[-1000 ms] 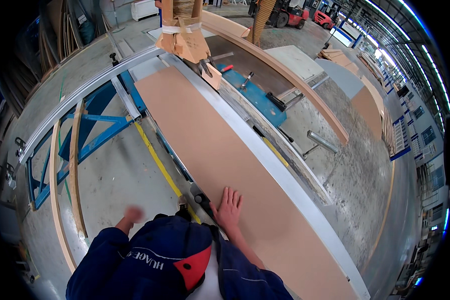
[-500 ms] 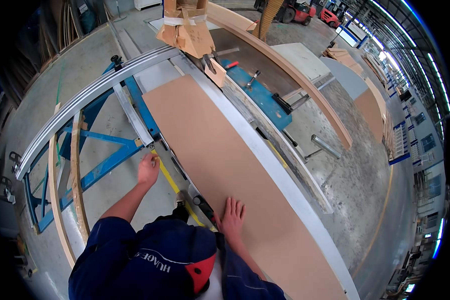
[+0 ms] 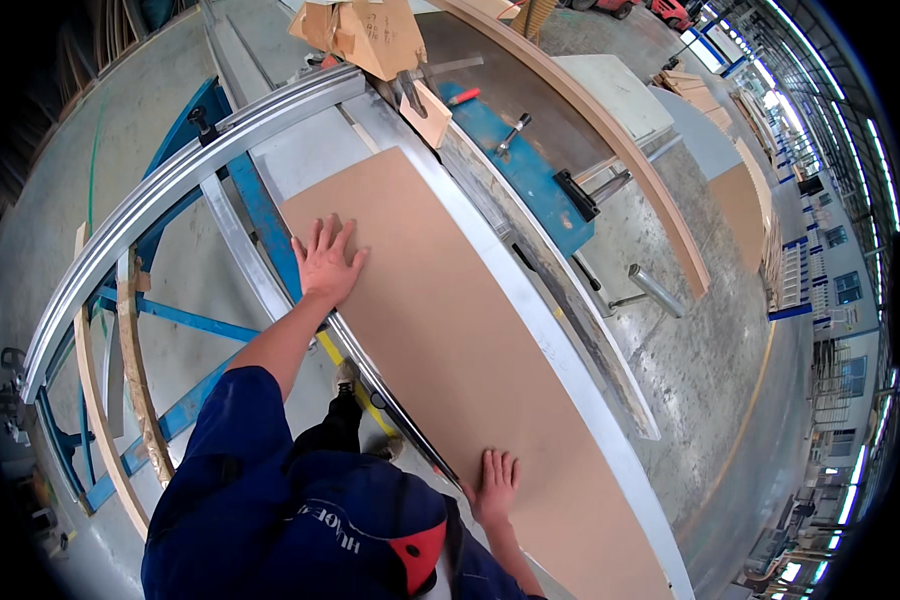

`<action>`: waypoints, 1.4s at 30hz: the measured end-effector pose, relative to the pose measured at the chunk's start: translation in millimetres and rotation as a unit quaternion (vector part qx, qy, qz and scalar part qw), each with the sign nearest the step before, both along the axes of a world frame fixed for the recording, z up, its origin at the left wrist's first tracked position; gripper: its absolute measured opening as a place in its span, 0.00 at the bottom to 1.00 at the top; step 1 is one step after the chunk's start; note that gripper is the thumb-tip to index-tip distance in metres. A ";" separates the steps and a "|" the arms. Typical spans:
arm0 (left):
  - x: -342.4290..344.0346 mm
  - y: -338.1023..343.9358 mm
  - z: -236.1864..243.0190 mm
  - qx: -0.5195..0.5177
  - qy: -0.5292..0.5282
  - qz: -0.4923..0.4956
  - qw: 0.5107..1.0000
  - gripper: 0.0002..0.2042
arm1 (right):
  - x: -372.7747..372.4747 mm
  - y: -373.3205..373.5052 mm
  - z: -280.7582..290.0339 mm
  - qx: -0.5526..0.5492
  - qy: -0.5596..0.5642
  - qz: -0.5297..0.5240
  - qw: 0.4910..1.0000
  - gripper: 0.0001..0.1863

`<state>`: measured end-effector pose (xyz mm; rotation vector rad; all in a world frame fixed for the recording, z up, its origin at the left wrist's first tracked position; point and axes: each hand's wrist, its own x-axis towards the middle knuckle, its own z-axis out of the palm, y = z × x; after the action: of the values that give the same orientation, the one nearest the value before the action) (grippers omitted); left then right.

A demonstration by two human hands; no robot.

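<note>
Brown panel (image 3: pixel 440 320) carried on grey counter (image 3: pixel 305 155). Left hand (image 3: pixel 328 265) laid open near far end, fingers spread; right hand (image 3: pixel 494 490) laid open at left edge, unclenched.

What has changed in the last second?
The left hand has moved from mid-air on the left, forward and right, onto the brown board near its far end, taking no visible grip. The board and silver fence seem to have slid slightly nearer, relative to the cardboard cover. The right hand still rests at the board's left edge.
</note>
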<state>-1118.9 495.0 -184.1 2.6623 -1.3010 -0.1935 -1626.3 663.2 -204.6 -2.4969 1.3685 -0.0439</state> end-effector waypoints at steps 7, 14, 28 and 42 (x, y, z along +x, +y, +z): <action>-9.4 -18.1 9.4 0.004 0.003 -0.013 1.000 0.33 | -11.1 -13.7 7.3 0.017 0.006 -0.018 1.000 0.48; -14.7 -38.4 11.4 -0.001 0.005 -0.021 1.000 0.33 | -18.2 -28.2 12.6 0.010 0.004 -0.025 1.000 0.49; -26.9 -62.9 16.8 -0.018 0.004 -0.022 1.000 0.33 | -26.2 -53.7 18.0 -0.002 -0.021 -0.039 0.999 0.46; -26.2 -71.5 11.8 -0.016 -0.033 -0.045 0.998 0.33 | -33.2 -70.9 18.8 -0.007 -0.025 -0.030 0.999 0.46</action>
<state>-1145.1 423.5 -172.3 2.6069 -1.4346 -0.0960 -1659.5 592.3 -185.8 -2.4484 1.4266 -0.1273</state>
